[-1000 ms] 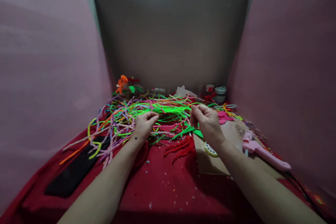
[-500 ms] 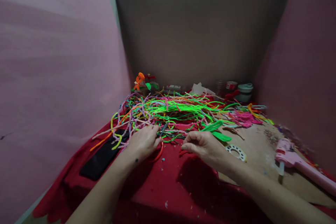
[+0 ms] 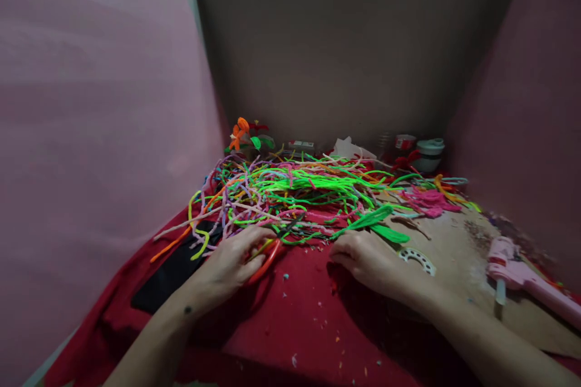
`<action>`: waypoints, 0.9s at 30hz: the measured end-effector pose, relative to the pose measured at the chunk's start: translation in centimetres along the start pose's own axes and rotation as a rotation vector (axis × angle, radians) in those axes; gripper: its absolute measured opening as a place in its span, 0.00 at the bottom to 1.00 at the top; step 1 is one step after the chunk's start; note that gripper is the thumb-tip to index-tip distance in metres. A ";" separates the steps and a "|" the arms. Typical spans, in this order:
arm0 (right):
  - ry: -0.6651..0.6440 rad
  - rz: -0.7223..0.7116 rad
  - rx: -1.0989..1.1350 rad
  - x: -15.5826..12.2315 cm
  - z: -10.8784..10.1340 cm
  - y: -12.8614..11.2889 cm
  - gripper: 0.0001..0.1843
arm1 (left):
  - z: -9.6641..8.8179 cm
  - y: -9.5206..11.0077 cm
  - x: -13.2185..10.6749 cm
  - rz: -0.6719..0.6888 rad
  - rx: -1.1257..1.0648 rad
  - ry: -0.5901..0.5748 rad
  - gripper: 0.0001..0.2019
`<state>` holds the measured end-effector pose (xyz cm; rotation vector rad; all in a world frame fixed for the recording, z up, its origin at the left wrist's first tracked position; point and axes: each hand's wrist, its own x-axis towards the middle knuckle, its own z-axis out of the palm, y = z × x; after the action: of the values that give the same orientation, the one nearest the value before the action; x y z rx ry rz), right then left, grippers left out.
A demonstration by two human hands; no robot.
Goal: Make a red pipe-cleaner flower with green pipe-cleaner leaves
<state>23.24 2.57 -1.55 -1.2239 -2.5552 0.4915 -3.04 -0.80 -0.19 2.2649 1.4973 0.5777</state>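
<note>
My left hand [image 3: 229, 265] is closed round the red-orange handle of a pair of scissors [image 3: 269, 256] lying at the near edge of a big tangle of coloured pipe cleaners [image 3: 308, 186]; the dark blades point into the pile. My right hand [image 3: 365, 257] rests knuckles-up on the red cloth [image 3: 299, 326], fingers curled down with the tips pressed to the cloth; whatever is under them is hidden. A bundle of green pipe-cleaner pieces [image 3: 379, 225] lies just beyond that hand.
A cardboard sheet [image 3: 454, 266] at the right carries a pink glue gun [image 3: 521, 275], a white perforated ring [image 3: 420, 259] and pink scraps [image 3: 429, 201]. A black flat object [image 3: 172, 272] lies at left. An orange pipe-cleaner flower [image 3: 239, 132] and jars [image 3: 429, 154] stand at the back. Board walls close three sides.
Both hands dropped from holding a strand above the pile to the cloth. My left hand took hold of the scissors' handle; my right hand settled over the red pieces.
</note>
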 end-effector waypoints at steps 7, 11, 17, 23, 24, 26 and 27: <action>0.195 0.169 0.184 0.0 -1.3 2.3 0.13 | -0.6 1.4 -1.0 0.195 0.051 -0.283 0.12; 0.256 0.251 0.224 0.3 -1.1 2.9 0.15 | -0.4 1.3 0.2 0.192 0.159 -0.237 0.11; 0.286 0.281 0.252 0.5 -0.5 3.2 0.16 | -0.5 1.8 3.4 0.208 0.469 -0.164 0.13; 0.301 0.222 0.198 0.6 0.1 3.3 0.16 | -0.7 -0.5 7.3 0.096 0.780 -0.050 0.11; 0.303 0.199 0.195 0.6 0.2 3.3 0.16 | -0.8 -1.2 7.8 0.089 0.732 -0.057 0.10; 0.308 0.150 0.182 0.7 0.5 3.2 0.18 | -0.9 -2.5 8.7 0.068 0.632 -0.057 0.10; 0.309 0.125 0.166 0.7 0.7 3.1 0.20 | -1.0 -3.0 9.0 0.071 0.606 -0.057 0.09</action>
<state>24.74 4.81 -3.39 -1.2929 -2.1472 0.4869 -2.72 8.67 0.36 2.7530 1.7411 0.0676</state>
